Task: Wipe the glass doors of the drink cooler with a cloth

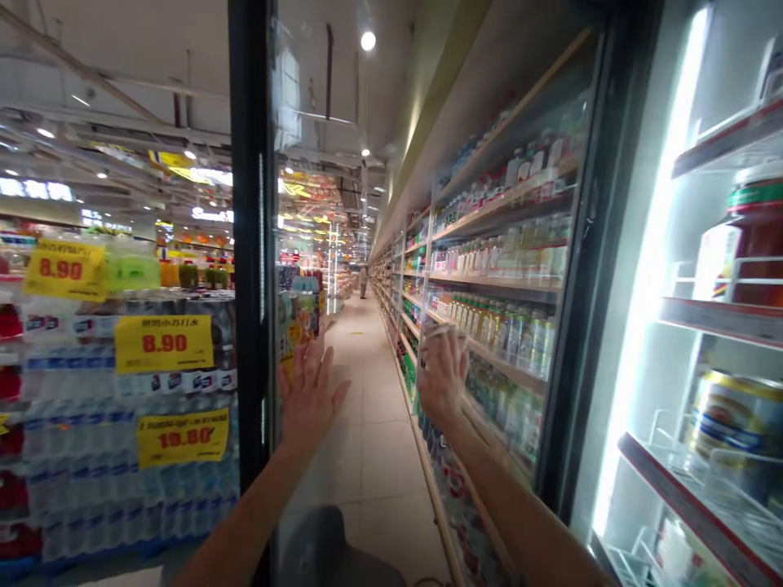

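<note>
An open glass fridge door with a black frame stands in front of me, and the shop aisle shows through it. My left hand lies flat on the glass near the frame, fingers spread. My right hand is raised against the glass further right, fingers curled round a small pale thing that I cannot make out. Both forearms reach up from the bottom of the view.
The lit fridge interior at right has wire shelves with a red-lidded jar and a tin. Stacked bottled water with yellow price tags fills the left. Drink shelves line the long tiled aisle. A person stands far off.
</note>
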`<state>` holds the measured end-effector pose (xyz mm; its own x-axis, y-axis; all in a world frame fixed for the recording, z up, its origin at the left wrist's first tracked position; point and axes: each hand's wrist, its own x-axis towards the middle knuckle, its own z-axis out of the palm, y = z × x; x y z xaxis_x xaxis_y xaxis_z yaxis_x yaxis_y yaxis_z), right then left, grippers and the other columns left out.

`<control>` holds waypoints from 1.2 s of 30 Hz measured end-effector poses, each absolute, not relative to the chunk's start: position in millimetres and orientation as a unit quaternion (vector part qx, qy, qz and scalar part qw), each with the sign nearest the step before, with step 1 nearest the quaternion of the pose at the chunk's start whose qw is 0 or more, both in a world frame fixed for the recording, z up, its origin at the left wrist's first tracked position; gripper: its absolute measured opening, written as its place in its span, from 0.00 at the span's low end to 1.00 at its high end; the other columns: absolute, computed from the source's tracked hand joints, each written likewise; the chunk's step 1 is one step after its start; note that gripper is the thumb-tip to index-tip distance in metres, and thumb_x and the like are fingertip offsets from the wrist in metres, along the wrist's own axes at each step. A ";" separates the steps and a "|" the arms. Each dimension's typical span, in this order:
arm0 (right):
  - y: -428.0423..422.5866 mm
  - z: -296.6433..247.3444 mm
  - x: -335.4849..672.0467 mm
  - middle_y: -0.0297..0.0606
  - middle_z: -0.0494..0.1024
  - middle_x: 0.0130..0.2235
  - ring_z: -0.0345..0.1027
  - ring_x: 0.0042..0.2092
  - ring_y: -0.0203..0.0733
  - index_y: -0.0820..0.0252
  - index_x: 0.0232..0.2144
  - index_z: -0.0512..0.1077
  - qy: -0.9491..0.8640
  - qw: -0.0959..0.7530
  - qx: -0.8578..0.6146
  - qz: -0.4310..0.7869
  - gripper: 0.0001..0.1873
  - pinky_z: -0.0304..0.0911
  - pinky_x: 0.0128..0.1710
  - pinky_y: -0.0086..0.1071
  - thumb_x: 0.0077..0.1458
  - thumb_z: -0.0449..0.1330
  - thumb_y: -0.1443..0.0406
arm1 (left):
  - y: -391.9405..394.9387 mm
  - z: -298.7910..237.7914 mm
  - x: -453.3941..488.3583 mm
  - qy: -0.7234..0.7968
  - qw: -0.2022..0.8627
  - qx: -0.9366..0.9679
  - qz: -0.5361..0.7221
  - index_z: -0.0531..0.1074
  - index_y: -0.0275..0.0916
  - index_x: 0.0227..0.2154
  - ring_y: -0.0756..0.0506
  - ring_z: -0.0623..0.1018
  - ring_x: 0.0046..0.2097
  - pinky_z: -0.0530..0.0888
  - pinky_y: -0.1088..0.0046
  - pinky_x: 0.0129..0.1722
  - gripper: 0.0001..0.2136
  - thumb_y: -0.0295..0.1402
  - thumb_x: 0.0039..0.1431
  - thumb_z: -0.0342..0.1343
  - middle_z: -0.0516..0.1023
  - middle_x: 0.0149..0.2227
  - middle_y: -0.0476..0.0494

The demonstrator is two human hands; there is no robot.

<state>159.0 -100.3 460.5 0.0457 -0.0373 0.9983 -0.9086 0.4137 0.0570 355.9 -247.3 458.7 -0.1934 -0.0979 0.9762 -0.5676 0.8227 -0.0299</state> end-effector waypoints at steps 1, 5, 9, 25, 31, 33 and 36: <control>-107.9 458.3 169.9 0.39 0.63 0.60 0.48 0.64 0.47 0.51 0.58 0.59 -0.573 0.595 0.460 0.324 0.26 0.44 0.62 0.49 0.56 0.50 0.62 | -247.4 458.7 356.2 -0.746 0.596 0.220 0.199 0.54 0.36 0.61 0.35 0.44 0.67 0.46 0.44 0.62 0.28 0.41 0.61 0.47 0.50 0.65 0.32; -95.4 475.7 153.5 0.42 0.64 0.60 0.48 0.64 0.47 0.55 0.57 0.61 -0.567 0.596 0.489 0.290 0.25 0.38 0.63 0.53 0.57 0.48 0.63 | -246.7 459.1 357.0 -0.740 0.597 0.221 0.219 0.55 0.35 0.61 0.35 0.45 0.67 0.48 0.45 0.62 0.27 0.41 0.61 0.47 0.51 0.64 0.32; -38.7 526.6 76.3 0.58 0.57 0.61 0.46 0.64 0.58 0.66 0.60 0.56 -0.630 0.562 0.192 0.501 0.29 0.45 0.57 0.60 0.60 0.41 0.61 | -245.1 459.3 356.3 -0.735 0.601 0.218 0.226 0.52 0.37 0.62 0.34 0.45 0.66 0.49 0.43 0.61 0.28 0.41 0.60 0.48 0.51 0.64 0.32; -56.1 566.7 104.2 0.55 0.57 0.62 0.43 0.65 0.54 0.65 0.61 0.55 -0.607 0.609 0.287 0.423 0.28 0.43 0.58 0.60 0.60 0.41 0.62 | -249.8 458.2 354.9 -0.715 0.626 0.197 0.239 0.48 0.38 0.63 0.34 0.47 0.66 0.49 0.42 0.60 0.30 0.38 0.60 0.50 0.53 0.64 0.31; -102.8 552.2 159.6 0.43 0.57 0.63 0.41 0.66 0.49 0.58 0.59 0.58 -0.555 0.616 0.481 0.283 0.27 0.40 0.62 0.51 0.58 0.48 0.61 | -251.9 456.4 351.1 -0.708 0.632 0.193 0.249 0.51 0.35 0.62 0.33 0.46 0.66 0.48 0.42 0.60 0.28 0.37 0.60 0.48 0.53 0.63 0.29; -121.9 548.6 183.5 0.34 0.62 0.61 0.44 0.65 0.41 0.51 0.56 0.62 -0.472 0.624 0.595 0.188 0.24 0.35 0.65 0.45 0.57 0.50 0.61 | -252.7 457.1 355.1 -0.714 0.626 0.188 0.250 0.51 0.35 0.62 0.34 0.46 0.66 0.49 0.43 0.61 0.28 0.37 0.60 0.47 0.53 0.63 0.30; -134.2 581.7 196.2 0.38 0.61 0.62 0.43 0.65 0.44 0.56 0.56 0.62 -0.468 0.625 0.588 0.212 0.23 0.29 0.65 0.49 0.58 0.48 0.63 | -253.8 466.0 369.7 -0.736 0.609 0.164 0.245 0.48 0.38 0.63 0.37 0.48 0.66 0.53 0.50 0.61 0.28 0.33 0.61 0.46 0.53 0.64 0.33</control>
<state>196.2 -134.2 581.7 0.4733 -0.2858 0.8332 -0.8145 0.2182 0.5376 369.7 -253.8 466.0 -0.2032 0.0571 0.9775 -0.5407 0.8257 -0.1606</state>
